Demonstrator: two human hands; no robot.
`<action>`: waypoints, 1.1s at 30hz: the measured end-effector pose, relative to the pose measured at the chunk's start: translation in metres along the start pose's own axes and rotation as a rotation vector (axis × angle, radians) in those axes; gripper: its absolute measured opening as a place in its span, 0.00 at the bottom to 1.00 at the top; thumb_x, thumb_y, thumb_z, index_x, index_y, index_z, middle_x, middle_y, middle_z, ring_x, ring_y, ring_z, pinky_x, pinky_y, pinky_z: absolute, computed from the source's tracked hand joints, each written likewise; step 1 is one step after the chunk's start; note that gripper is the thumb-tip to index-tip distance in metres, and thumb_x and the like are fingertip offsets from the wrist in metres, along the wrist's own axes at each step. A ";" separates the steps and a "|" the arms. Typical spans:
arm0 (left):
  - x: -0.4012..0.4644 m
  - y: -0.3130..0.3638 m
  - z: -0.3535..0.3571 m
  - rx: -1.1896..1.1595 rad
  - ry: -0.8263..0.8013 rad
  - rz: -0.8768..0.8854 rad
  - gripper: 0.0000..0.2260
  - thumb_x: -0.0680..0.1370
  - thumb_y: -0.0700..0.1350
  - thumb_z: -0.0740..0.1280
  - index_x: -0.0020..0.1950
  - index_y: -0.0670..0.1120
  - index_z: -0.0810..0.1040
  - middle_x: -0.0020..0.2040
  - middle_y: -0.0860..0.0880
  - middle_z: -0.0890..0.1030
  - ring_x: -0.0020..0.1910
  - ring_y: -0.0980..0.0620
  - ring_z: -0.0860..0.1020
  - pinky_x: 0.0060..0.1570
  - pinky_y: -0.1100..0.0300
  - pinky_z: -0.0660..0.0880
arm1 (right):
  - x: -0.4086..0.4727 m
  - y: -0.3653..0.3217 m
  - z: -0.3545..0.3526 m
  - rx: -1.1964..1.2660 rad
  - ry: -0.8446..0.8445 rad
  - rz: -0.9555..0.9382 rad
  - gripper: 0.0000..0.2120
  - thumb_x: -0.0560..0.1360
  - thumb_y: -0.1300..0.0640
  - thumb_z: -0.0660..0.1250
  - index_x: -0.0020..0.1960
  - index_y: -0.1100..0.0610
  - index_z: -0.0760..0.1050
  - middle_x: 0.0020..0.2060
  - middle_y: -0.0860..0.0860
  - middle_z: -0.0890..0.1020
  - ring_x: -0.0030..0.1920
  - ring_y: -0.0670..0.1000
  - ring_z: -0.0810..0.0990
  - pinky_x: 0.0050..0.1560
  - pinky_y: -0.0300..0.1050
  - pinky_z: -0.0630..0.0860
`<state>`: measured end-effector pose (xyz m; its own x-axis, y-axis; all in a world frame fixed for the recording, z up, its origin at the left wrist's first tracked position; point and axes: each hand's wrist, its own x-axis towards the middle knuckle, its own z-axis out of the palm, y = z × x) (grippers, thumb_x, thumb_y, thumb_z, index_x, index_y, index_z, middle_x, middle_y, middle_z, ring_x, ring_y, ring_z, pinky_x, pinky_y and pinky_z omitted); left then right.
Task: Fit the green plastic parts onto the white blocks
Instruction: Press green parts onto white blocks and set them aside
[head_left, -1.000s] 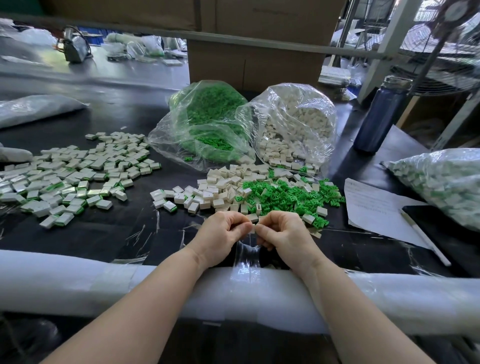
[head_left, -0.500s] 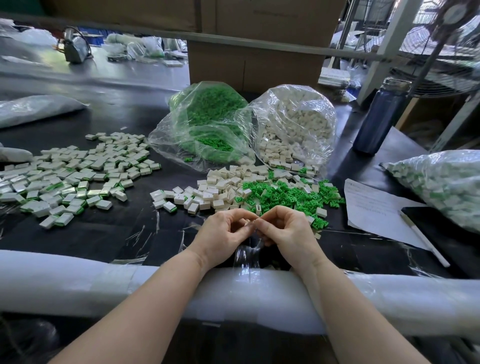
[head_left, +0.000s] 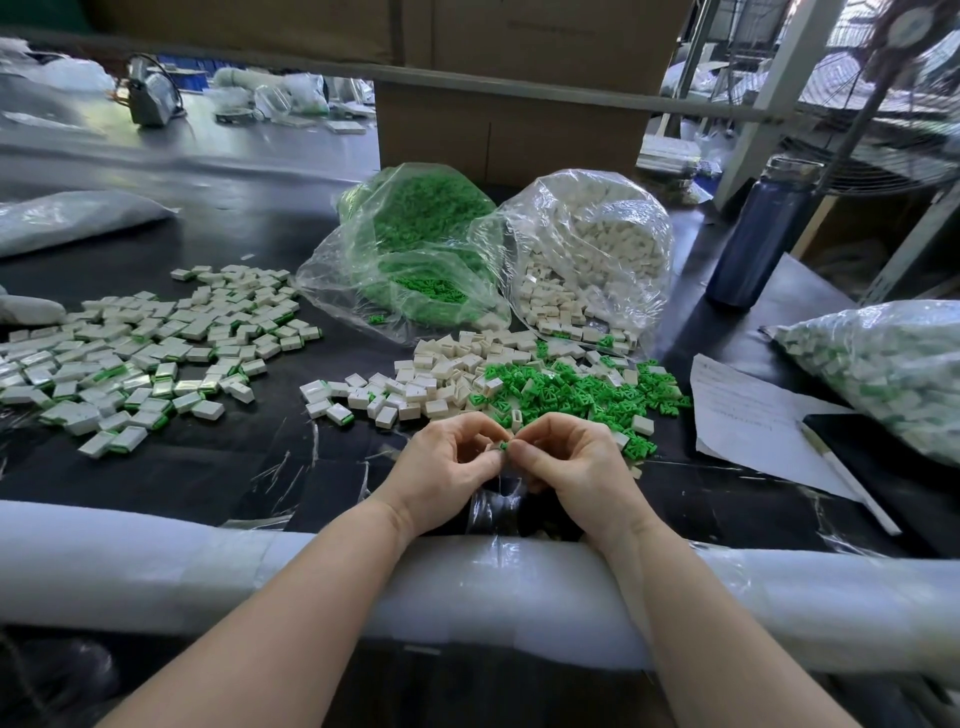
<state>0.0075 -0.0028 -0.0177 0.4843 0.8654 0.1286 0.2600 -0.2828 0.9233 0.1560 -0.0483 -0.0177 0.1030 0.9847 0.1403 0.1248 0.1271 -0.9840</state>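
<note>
My left hand (head_left: 447, 467) pinches a small white block (head_left: 489, 451) between thumb and fingers. My right hand (head_left: 566, 465) meets it fingertip to fingertip and pinches a green plastic part (head_left: 503, 445) against the block's end. Both hands hover just above the black table (head_left: 218, 467), near its front edge. Right behind them lies a loose heap of green parts (head_left: 566, 395) mixed with white blocks (head_left: 447, 374). Further left, a wide spread of fitted blocks (head_left: 150, 353) with green edges covers the table.
Two open clear bags stand behind the heaps: green parts (head_left: 415, 249) and white blocks (head_left: 592, 249). A blue bottle (head_left: 758, 234) and a filled bag (head_left: 883, 364) are at right, with paper (head_left: 743, 415) and a pen (head_left: 847, 475). A white padded roll (head_left: 156, 561) lines the front edge.
My hands have lifted slightly and turned, so the white block and green part now show between the fingertips. The heaps and bags lie as before.
</note>
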 end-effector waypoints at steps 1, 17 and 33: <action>0.000 0.000 0.000 -0.009 -0.001 0.003 0.08 0.74 0.37 0.67 0.43 0.51 0.78 0.42 0.38 0.80 0.41 0.40 0.78 0.49 0.47 0.76 | 0.000 0.000 0.000 -0.003 0.005 0.000 0.07 0.72 0.66 0.70 0.37 0.57 0.78 0.28 0.49 0.81 0.28 0.43 0.76 0.30 0.36 0.74; -0.002 0.004 -0.002 -0.007 -0.076 0.044 0.09 0.74 0.38 0.69 0.44 0.54 0.78 0.55 0.51 0.68 0.43 0.59 0.71 0.46 0.74 0.70 | 0.003 0.004 0.001 -0.077 -0.190 0.027 0.11 0.77 0.58 0.63 0.48 0.66 0.78 0.37 0.58 0.78 0.38 0.51 0.73 0.39 0.41 0.71; -0.002 0.003 0.001 0.006 -0.164 0.019 0.10 0.74 0.36 0.67 0.43 0.51 0.76 0.52 0.51 0.69 0.51 0.39 0.74 0.52 0.53 0.74 | 0.003 0.004 0.000 -0.031 -0.180 0.045 0.09 0.76 0.61 0.64 0.41 0.58 0.82 0.31 0.55 0.75 0.29 0.44 0.69 0.32 0.35 0.67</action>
<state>0.0081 -0.0054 -0.0150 0.6187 0.7810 0.0849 0.2541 -0.3012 0.9191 0.1564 -0.0448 -0.0212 -0.0686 0.9951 0.0712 0.1543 0.0811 -0.9847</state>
